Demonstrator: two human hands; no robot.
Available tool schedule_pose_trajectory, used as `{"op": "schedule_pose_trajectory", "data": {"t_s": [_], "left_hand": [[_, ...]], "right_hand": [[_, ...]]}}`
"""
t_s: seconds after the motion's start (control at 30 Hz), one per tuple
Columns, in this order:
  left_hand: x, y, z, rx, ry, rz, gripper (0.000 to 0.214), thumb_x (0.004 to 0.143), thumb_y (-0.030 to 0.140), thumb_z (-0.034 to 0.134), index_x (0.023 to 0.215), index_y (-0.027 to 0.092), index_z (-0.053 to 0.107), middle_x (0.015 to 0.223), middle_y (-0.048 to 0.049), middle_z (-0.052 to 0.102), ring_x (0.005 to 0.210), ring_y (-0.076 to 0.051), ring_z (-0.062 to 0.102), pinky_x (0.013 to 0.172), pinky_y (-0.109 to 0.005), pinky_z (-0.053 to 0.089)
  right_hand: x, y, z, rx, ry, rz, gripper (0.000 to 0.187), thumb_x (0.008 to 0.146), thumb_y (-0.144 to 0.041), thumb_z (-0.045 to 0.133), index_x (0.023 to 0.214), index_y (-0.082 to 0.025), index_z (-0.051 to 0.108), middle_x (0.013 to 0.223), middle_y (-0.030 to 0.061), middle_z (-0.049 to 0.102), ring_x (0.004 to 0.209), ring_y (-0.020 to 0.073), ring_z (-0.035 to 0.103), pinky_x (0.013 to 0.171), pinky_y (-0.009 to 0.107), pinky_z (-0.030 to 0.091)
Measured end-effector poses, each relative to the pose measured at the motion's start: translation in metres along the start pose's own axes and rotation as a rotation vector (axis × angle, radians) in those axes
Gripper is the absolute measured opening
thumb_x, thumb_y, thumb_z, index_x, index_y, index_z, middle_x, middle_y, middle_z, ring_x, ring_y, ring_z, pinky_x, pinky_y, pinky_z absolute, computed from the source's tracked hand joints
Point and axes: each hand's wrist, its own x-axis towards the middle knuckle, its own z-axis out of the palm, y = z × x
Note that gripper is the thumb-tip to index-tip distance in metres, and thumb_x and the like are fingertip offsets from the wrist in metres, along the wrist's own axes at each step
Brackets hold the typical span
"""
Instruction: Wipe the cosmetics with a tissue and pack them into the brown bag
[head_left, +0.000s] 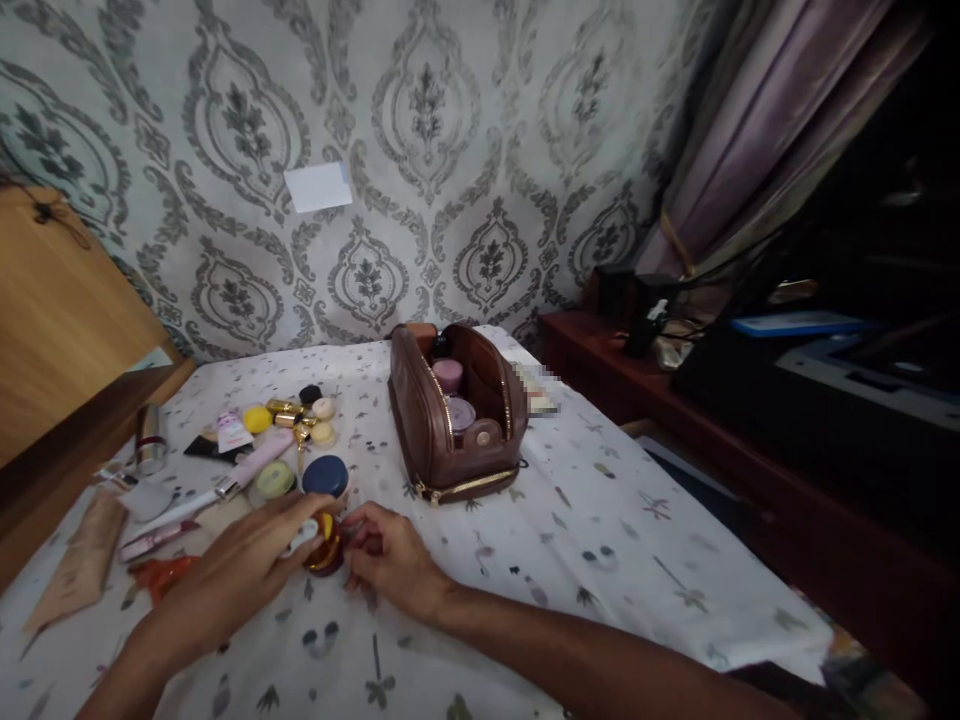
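My left hand [251,550] is closed around a small amber jar [328,552] with something yellow at its top. A white round piece [304,537] shows by the left fingers; what it belongs to is unclear. My right hand [401,560] is just right of the jar, fingers loosely curled and apart, with nothing visible in them. Whether its fingertips touch the jar I cannot tell. Behind the jar is a dark blue-lidded jar [325,476], beside a green-lidded jar [274,480]. A brown cosmetic bag [420,420] stands unzipped to the right, with pink [448,376] and lilac-lidded containers [460,413] inside.
Cosmetics cover the left side: a beige tube [79,560], an orange item [165,575], a pink tube [259,460], a yellow round item [257,418] and gold tubes [289,412]. A wooden panel [67,320] borders the left; a dark red shelf [592,370] runs along the right.
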Motion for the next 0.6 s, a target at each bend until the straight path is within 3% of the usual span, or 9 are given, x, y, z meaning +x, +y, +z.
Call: {"op": "schedule_pose_trajectory", "data": {"t_s": [0.1,0.2,0.33,0.47,0.6], "left_hand": [[0.015,0.011,-0.012,-0.004,0.061,-0.131,0.044,0.096,0.052,0.040,0.127,0.027,0.059,0.129,-0.0082,0.067,0.121,-0.031,0.062,0.104,-0.049,0.049],[0.034,0.018,-0.015,0.044,0.102,-0.094,0.047,0.097,0.049,0.038,0.129,0.020,0.057,0.123,-0.0135,0.064,0.114,-0.032,0.062,0.098,-0.048,0.050],[0.051,0.019,-0.006,0.181,0.058,-0.086,0.052,0.095,0.050,0.048,0.138,0.021,0.052,0.126,-0.0150,0.057,0.118,-0.034,0.057,0.095,-0.048,0.050],[0.058,0.018,0.003,0.217,-0.056,-0.100,0.044,0.092,0.040,0.053,0.132,0.021,0.055,0.123,-0.0129,0.059,0.117,-0.033,0.057,0.093,-0.045,0.049],[0.060,0.024,0.003,0.096,0.001,-0.122,0.034,0.089,0.037,0.056,0.119,0.021,0.060,0.110,-0.0094,0.063,0.103,-0.031,0.061,0.087,-0.043,0.049]], "right_hand": [[0.000,-0.002,-0.002,-0.013,0.027,-0.016,0.020,0.074,-0.013,0.056,0.093,-0.020,0.055,0.067,-0.0070,0.055,0.047,0.0084,0.057,0.042,0.019,0.041],[0.002,-0.004,-0.005,-0.025,0.062,-0.069,0.022,0.076,-0.015,0.057,0.097,-0.021,0.056,0.072,-0.0054,0.056,0.053,0.0094,0.058,0.046,0.020,0.042],[0.005,-0.004,-0.013,-0.127,0.162,-0.214,0.028,0.074,-0.015,0.061,0.101,-0.021,0.060,0.082,-0.0014,0.062,0.071,0.0125,0.060,0.061,0.024,0.047],[0.008,-0.003,-0.017,-0.174,0.193,-0.263,0.030,0.076,-0.018,0.063,0.105,-0.021,0.061,0.097,0.0032,0.065,0.085,0.0155,0.063,0.071,0.029,0.049],[0.008,-0.004,-0.018,-0.218,0.168,-0.298,0.038,0.078,-0.022,0.064,0.116,-0.022,0.058,0.114,0.0069,0.064,0.099,0.0195,0.063,0.078,0.033,0.051]]}}
